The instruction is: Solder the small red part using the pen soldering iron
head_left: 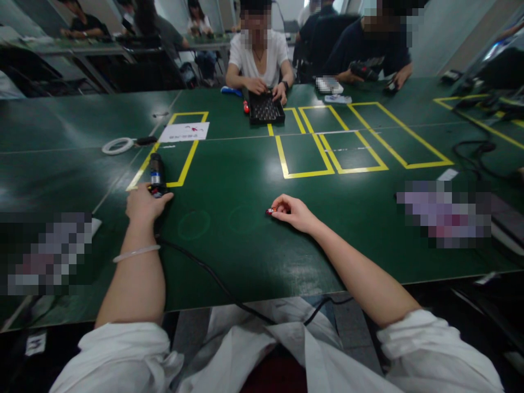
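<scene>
On the left, my left hand (146, 203) grips the near end of a black cylindrical tool (156, 166) with a blue band. The tool lies by a yellow taped outline (188, 164); its exact kind I cannot make out. My thumb points out to the right, and the other fingers are partly hidden. Nearer the middle of the table, my right hand (292, 213) pinches a small red, orange and white piece (270, 212) just over the green surface. That piece is too small to name.
A printed sheet (184, 131) lies across the left outline, beside a white ring-shaped coil (117, 146). Across the green table (229, 164), a person in white handles a black tray (267, 111) of small parts. A black cable (204, 266) runs along my side.
</scene>
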Demonstrator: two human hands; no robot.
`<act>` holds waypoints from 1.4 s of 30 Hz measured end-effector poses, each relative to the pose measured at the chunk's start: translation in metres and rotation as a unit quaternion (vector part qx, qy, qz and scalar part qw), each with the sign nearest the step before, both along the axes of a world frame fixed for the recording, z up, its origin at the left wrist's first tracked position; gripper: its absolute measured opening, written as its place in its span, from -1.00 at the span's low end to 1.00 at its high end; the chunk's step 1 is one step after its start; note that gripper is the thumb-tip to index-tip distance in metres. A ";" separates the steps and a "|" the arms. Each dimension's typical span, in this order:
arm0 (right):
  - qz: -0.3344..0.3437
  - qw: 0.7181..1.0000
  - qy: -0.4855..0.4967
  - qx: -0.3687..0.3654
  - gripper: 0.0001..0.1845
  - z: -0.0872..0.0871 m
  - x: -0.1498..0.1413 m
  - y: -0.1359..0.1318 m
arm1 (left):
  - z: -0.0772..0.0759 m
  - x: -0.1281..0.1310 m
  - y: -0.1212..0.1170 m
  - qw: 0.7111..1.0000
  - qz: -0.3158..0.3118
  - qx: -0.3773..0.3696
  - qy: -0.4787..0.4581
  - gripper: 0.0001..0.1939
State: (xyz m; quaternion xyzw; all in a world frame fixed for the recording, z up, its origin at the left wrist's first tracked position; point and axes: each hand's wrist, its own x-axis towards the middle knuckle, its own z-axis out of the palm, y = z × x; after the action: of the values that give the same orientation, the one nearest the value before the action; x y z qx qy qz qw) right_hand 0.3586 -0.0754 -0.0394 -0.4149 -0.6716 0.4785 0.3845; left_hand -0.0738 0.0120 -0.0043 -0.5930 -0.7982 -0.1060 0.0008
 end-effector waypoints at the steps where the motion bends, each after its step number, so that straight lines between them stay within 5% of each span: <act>1: -0.002 1.000 0.000 0.002 -0.75 0.000 0.000 0.000 | 0.001 0.006 -0.002 1.000 0.012 -0.001 -0.005 -0.18; 4: -0.006 1.000 0.000 0.006 -0.75 -0.001 0.000 0.000 | 0.005 0.030 -0.006 0.999 0.031 -0.005 -0.017 -0.19; 12: 0.001 0.999 0.049 0.010 -0.71 -0.006 -0.001 0.002 | 0.004 0.112 -0.022 0.993 -0.118 0.001 0.021 -0.28; 23: -0.004 0.997 -0.010 0.082 -0.84 0.003 -0.002 -0.003 | -0.001 0.210 -0.071 0.938 -0.345 0.022 0.004 -0.32; 30: -0.018 0.987 -0.065 0.146 -0.90 0.003 -0.004 -0.005 | -0.001 0.230 -0.087 0.911 -0.413 0.023 -0.013 -0.34; 42: -0.030 0.970 -0.128 0.204 -0.94 0.006 -0.002 -0.006 | 0.000 0.230 -0.086 0.909 -0.416 0.005 -0.012 -0.28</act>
State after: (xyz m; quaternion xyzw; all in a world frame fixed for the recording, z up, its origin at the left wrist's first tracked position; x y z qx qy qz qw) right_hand 0.3564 -0.0813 -0.0338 -0.4054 -0.7860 0.2625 0.3859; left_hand 0.1561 -0.0742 -0.0040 -0.8700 -0.4785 -0.1076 -0.0501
